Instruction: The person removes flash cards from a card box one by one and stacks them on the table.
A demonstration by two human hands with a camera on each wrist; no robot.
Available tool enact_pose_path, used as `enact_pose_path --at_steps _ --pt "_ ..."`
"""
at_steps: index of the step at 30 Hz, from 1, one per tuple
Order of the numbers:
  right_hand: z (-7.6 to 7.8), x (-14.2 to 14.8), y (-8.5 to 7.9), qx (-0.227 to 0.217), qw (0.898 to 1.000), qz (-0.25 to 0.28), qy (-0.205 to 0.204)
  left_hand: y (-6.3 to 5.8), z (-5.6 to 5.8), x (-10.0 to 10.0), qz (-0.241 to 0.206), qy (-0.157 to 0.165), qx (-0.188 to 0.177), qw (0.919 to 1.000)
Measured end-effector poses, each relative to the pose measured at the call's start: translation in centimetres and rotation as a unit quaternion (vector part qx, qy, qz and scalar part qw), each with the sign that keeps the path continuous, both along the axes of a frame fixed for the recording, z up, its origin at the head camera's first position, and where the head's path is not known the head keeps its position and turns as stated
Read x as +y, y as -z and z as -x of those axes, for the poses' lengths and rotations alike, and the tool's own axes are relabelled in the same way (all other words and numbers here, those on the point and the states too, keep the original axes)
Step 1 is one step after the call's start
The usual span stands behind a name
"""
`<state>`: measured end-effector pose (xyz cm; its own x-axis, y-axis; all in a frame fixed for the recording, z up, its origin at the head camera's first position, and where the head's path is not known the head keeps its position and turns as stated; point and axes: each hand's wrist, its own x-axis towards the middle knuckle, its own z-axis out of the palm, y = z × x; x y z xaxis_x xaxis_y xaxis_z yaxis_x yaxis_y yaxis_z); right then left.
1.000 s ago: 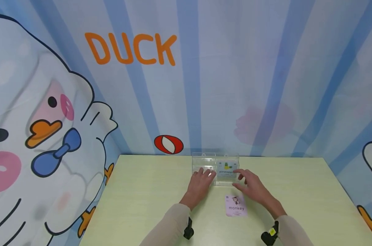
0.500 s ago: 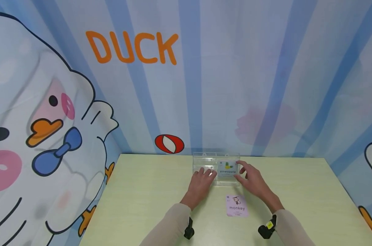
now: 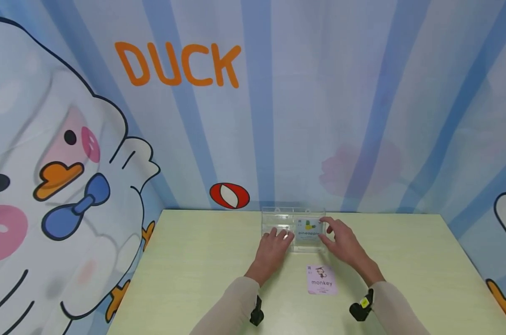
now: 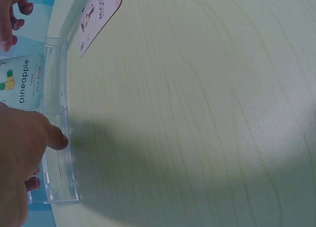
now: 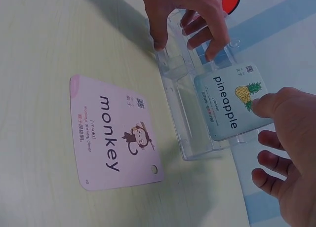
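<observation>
Gripping the clear holder (image 3: 307, 249) on its left-hand half is the left hand (image 3: 271, 251), its fingers bent over the compartment, its thumb against the front edge; across at the other end, the right hand (image 3: 347, 244) has its thumb and forefinger parted, right up at the outer side of the pineapple card (image 5: 224, 106); the right wrist view shows one digit overlapping the card's face near the fruit, the other fingers bent and off to the side; whether that hand truly pinches the card, I cannot tell!

And the pineapple card itself, pale blue, is in the right-hand compartment, leaning back, its word facing the person; out front, apart from the holder, the pink monkey card (image 3: 322, 280) lies flat on the pale wood-grain table (image 3: 186, 260), picture up, a small hole near one corner; the holder stands at the far side of the table, near the blue-striped backdrop (image 3: 303, 93); up there we have orange DUCK lettering (image 3: 184, 65), a big white duck (image 3: 23, 153) over on the left, and a red-and-white oval (image 3: 229, 196) low down; two beige sleeves (image 3: 232, 307) reach in from below, a black device (image 3: 257, 314) at each wrist.
</observation>
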<state>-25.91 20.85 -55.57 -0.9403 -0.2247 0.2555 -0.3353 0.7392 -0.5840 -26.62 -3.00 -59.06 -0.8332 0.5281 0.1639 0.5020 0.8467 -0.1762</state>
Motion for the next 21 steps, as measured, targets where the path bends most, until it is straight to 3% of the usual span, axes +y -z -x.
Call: enact_pose_path --at_steps 8,15,21 --pt "0.22 -0.16 -0.35 -0.003 1.000 0.002 0.007 -0.17 -0.04 0.02 0.000 -0.002 -0.003 1.0000" --pt "0.13 -0.28 0.14 0.023 0.999 0.034 -0.006 -0.03 -0.01 -0.01 -0.006 -0.003 -0.006 1.0000" --pt "0.19 -0.28 0.62 0.011 0.997 0.078 -0.006 0.04 -0.01 -0.04 -0.010 0.000 -0.004 0.9999"
